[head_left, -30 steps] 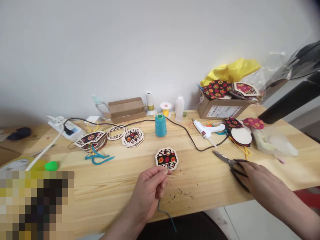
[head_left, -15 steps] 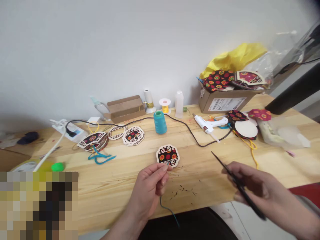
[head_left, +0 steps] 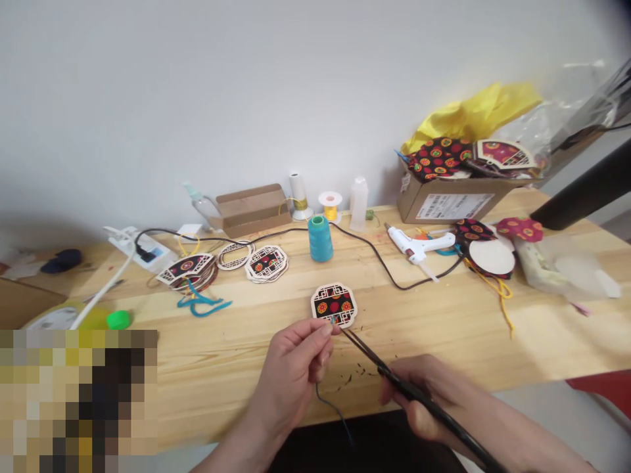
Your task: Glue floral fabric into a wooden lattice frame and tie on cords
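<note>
Between thumb and fingertips of my left hand [head_left: 300,361] a thin teal cord [head_left: 335,410] is pinched, its tail hanging below the hand. Just beyond those fingertips is a pale fretwork ornament [head_left: 334,303] backed with black floral fabric, its near edge partly hidden by the fingers. My right hand [head_left: 428,394] is closed around long black tweezers [head_left: 404,386]. Their two thin tips are slightly apart and reach to my left fingertips; whether they touch the cord I cannot tell.
A teal thread cone [head_left: 320,240] stands behind the ornament. Left are stacked fretwork pieces [head_left: 267,263]; right, a white glue gun [head_left: 419,243] with its black cable across the table. A cardboard box [head_left: 444,200] of fabric pieces stands at the back right. Dark scraps lie near my hands.
My right hand has moved left and inward with the tweezers, bringing their tips to my left fingertips. My left hand keeps its pinch on the cord. The view has shifted slightly.
</note>
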The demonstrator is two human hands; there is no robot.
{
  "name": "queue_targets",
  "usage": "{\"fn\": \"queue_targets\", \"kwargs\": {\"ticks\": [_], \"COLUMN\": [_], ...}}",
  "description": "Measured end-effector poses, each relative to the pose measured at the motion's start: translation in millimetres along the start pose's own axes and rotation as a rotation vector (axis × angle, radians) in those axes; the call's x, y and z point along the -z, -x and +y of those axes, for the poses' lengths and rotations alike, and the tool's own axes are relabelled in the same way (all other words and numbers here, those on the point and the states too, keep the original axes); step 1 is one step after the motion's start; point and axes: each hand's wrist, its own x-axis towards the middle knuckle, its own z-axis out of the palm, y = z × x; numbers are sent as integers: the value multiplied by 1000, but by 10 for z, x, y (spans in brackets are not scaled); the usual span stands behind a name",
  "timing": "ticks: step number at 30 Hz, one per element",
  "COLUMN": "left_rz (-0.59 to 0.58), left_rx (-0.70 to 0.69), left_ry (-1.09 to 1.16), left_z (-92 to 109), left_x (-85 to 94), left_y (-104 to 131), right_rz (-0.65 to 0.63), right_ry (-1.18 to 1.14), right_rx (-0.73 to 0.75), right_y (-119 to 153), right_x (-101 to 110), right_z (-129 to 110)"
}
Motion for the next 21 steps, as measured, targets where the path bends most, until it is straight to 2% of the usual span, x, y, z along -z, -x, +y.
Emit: {"fn": "queue_targets", "kwargs": {"ticks": [5,16,21], "left_rz": [9,-56,-70], "left_rx": [-15,-12,-14], "left_ry": [-15,-86,-109], "left_z": [6,-24,-23], "left_x": [-6,-24,-17], "left_y": [0,57,63], "right_rz": [23,-99,-116], "right_ry": [18,-112,-201], "right_rx": [-21,-20,-34], "right_y": [-22,-221,-259], "right_x": [22,39,30], "right_z": [-18,-8,-16]}}
